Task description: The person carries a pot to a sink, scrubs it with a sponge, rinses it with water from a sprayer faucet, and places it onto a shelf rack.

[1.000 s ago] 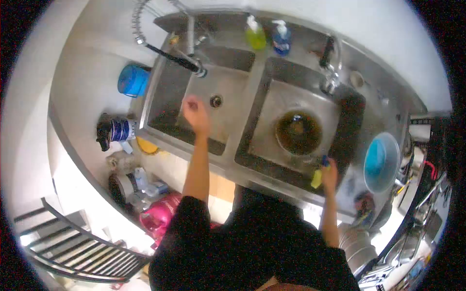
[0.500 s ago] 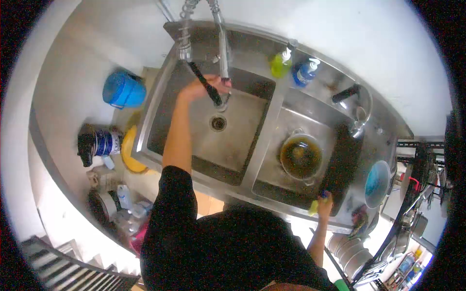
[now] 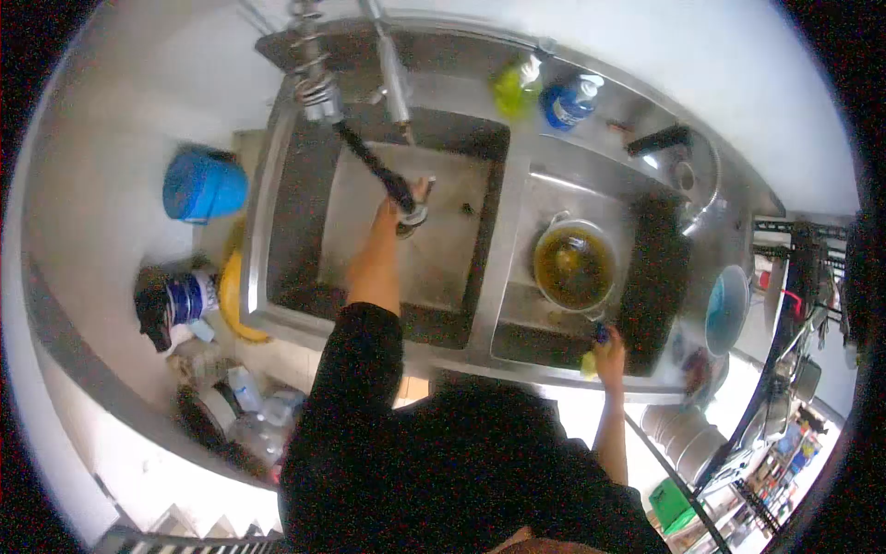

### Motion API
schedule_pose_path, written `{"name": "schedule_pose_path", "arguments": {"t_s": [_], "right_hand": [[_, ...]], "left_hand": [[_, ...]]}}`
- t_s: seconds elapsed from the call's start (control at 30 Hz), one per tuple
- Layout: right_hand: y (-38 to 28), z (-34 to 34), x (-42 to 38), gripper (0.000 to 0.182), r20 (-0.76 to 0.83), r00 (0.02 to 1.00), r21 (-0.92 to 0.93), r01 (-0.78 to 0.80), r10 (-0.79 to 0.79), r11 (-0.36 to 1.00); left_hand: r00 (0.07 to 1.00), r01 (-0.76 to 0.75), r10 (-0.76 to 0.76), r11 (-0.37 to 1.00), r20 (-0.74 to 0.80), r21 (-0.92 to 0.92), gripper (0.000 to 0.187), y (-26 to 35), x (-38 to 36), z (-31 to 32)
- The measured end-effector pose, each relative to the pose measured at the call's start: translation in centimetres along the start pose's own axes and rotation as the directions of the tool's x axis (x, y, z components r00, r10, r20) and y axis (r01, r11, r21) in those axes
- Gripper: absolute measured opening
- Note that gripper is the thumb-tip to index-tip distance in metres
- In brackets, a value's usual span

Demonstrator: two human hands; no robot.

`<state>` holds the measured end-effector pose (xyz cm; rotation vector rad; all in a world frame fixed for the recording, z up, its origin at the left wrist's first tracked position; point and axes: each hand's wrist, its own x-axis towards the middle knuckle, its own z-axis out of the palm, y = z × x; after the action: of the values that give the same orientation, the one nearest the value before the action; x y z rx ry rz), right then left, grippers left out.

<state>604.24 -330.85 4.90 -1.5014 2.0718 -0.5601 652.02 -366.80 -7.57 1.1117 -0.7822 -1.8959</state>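
Note:
My left hand [image 3: 395, 214] is wrapped round the black spray head [image 3: 399, 189] of the hose tap, over the left basin [image 3: 425, 268] near its drain. In the right basin [image 3: 540, 323] stands a round two-handled pot [image 3: 574, 268] with murky brownish liquid in it. By the near edge of that basin, my right hand [image 3: 610, 355] is closed on a small sponge, yellow [image 3: 589, 364] with a dark blue part, close to the pot's lower handle.
Green [image 3: 515, 90] and blue [image 3: 568, 103] pump bottles stand behind the basins, with a second tap [image 3: 660, 140] to their right. A bluish tub [image 3: 727, 311] sits on the right rim. At left are a blue bucket [image 3: 205, 185] and a yellow basin [image 3: 242, 295].
My left hand has come down and closed round the spray head, which has moved nearer to me. My right hand has moved slightly up, towards the pot's handle. The view has shifted.

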Motion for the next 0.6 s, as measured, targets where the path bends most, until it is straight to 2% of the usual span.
{"name": "schedule_pose_path", "arguments": {"t_s": [0.03, 0.1, 0.13, 0.2, 0.23, 0.27, 0.3, 0.33, 0.37, 0.4, 0.43, 0.47, 0.5, 0.53, 0.6], "right_hand": [[-0.6, -0.7, 0.0, 0.045, 0.025, 0.99, 0.058, -0.143, 0.142, 0.988], [-3.9, -2.5, -0.7, 0.045, 0.104, 0.901, 0.165, -0.433, 0.421, 0.886], [-2.3, -2.3, -1.7, 0.048, 0.051, 0.933, 0.073, -0.359, 0.356, 0.931], [0.0, -2.4, -4.1, 0.051, 0.078, 0.888, 0.079, -0.46, 0.454, 0.885], [0.7, -2.3, -4.5, 0.053, 0.086, 0.865, 0.082, -0.5, 0.494, 0.862], [0.9, -2.5, -4.9, 0.055, 0.092, 0.833, -0.169, -0.528, 0.546, 0.833], [1.2, -2.3, -5.5, 0.054, 0.094, 0.816, -0.094, -0.564, 0.571, 0.821], [1.9, -1.9, -5.9, 0.052, 0.094, 0.802, -0.017, -0.591, 0.589, 0.807], [2.6, -1.6, -6.5, 0.051, 0.093, 0.788, 0.056, -0.615, 0.609, 0.787], [6.0, -0.4, -8.8, 0.051, 0.123, 0.764, 0.308, -0.637, 0.634, 0.707], [3.6, -0.7, -8.0, 0.051, 0.107, 0.766, 0.277, -0.635, 0.633, 0.721], [0.7, -0.9, -7.3, 0.052, 0.096, 0.773, 0.247, -0.629, 0.627, 0.737], [-2.0, -1.0, -6.1, 0.052, 0.091, 0.784, 0.223, -0.617, 0.614, 0.755], [-2.2, -1.1, -5.7, 0.052, 0.131, 0.747, 0.055, -0.662, 0.652, 0.747], [-2.0, -0.6, -5.9, 0.047, 0.041, 0.76, 0.065, -0.65, 0.649, 0.757]], "left_hand": [[0.997, 0.038, -0.032, 0.994, -0.067, 0.102, 0.033, -3.1, 1.0, -1.2], [0.904, 0.321, -0.224, 0.918, -0.364, 0.231, 0.036, -6.2, 0.9, 0.6], [0.81, 0.461, -0.28, 0.847, -0.515, 0.265, 0.038, -8.0, 1.1, 0.6], [0.679, 0.607, -0.437, 0.786, -0.59, 0.117, 0.043, -12.1, 1.3, -0.6], [0.676, 0.608, -0.544, 0.793, -0.497, -0.039, 0.048, -15.7, 2.6, -2.6], [0.717, 0.594, -0.545, 0.804, -0.435, -0.028, 0.05, -18.1, 3.6, -2.9], [0.753, 0.578, -0.543, 0.816, -0.372, -0.02, 0.053, -20.3, 4.6, -3.1], [0.829, 0.517, -0.448, 0.842, -0.335, 0.153, 0.055, -22.3, 5.8, -1.7], [0.919, 0.387, -0.301, 0.815, -0.256, 0.432, 0.048, -23.9, 7.1, -0.8], [0.977, 0.213, -0.137, 0.684, -0.164, 0.698, 0.041, -25.6, 8.4, 0.1], [0.997, 0.048, 0.027, 0.489, -0.07, 0.871, 0.035, -27.7, 9.7, 0.7], [0.989, -0.103, 0.127, 0.254, 0.073, 0.962, 0.03, -29.4, 10.7, 1.1], [0.967, -0.171, 0.211, 0.136, 0.14, 0.976, 0.027, -30.4, 11.0, 1.0], [0.934, -0.218, 0.293, 0.007, 0.207, 0.976, 0.023, -31.2, 11.1, 1.0], [0.86, -0.199, 0.487, 0.049, 0.151, 0.979, 0.02, -31.8, 10.3, 1.3]]}}
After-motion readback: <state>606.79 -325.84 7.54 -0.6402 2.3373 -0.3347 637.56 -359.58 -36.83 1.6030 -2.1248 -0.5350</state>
